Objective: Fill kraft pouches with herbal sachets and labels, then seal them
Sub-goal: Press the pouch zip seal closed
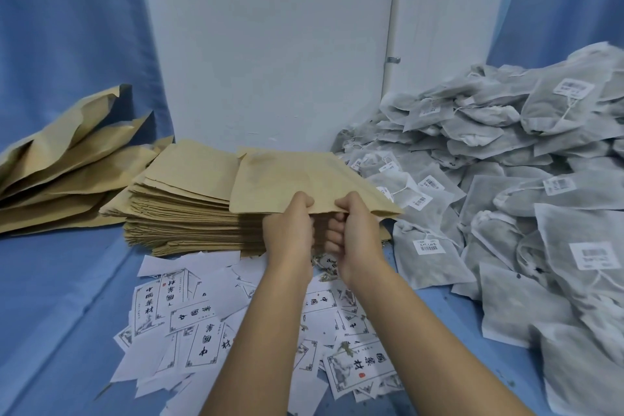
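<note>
- Both hands are up at centre: the left hand (289, 230) and right hand (358, 230) each pinch the near edge of one kraft pouch (290, 179), thumbs on top and fingers curled underneath.
- That pouch is flat, plain tan paper with no print on the face we see. It is faintly creased, and its right corner juts out over the sachets.
- Below it and to the left sits a tall stack of flat pouches (182, 206) with slightly ragged edges, on the blue cloth (57, 297).
- Far left, wrinkled kraft bags (67, 162) lie fanned over one another.
- Down front, white paper labels (202, 328) are scattered in a loose heap. They carry black characters inside thin frames, and flecks of dried herb lie among them.
- Both forearms cross right over that heap and hide a good share of it.
- On the right, grey-white mesh sachets (506, 186) are piled high, climbing toward the back corner. Many trail strings with small barcode tags.
- Behind everything stands a pale white panel (270, 44), with blue cloth hanging on both sides.
- Pouch against hands: it spreads away from the knuckles toward the panel and is held just above the top of the stack.
- The two hands sit side by side, nearly touching, at the right half of its near edge. They block the stack's front right corner.
</note>
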The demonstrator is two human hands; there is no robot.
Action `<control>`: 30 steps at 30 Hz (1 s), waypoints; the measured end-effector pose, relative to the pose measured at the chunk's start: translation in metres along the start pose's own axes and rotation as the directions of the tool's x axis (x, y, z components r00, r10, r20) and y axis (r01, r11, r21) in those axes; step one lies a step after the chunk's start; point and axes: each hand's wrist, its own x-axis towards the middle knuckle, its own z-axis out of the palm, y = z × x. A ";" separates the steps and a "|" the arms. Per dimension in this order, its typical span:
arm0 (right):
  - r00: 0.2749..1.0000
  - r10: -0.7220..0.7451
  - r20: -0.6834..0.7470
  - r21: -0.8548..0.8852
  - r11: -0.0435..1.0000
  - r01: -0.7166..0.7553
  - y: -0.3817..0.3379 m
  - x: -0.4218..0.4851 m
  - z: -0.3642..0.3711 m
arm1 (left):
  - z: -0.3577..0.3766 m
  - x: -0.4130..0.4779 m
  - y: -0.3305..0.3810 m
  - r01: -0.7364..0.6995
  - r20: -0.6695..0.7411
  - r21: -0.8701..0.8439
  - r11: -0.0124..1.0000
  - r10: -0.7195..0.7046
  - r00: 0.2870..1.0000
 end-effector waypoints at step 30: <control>0.990 0.133 0.055 -0.066 0.989 -0.130 -0.001 0.006 -0.013 | -0.009 0.009 -0.004 0.091 0.148 0.061 0.994 -0.099 0.984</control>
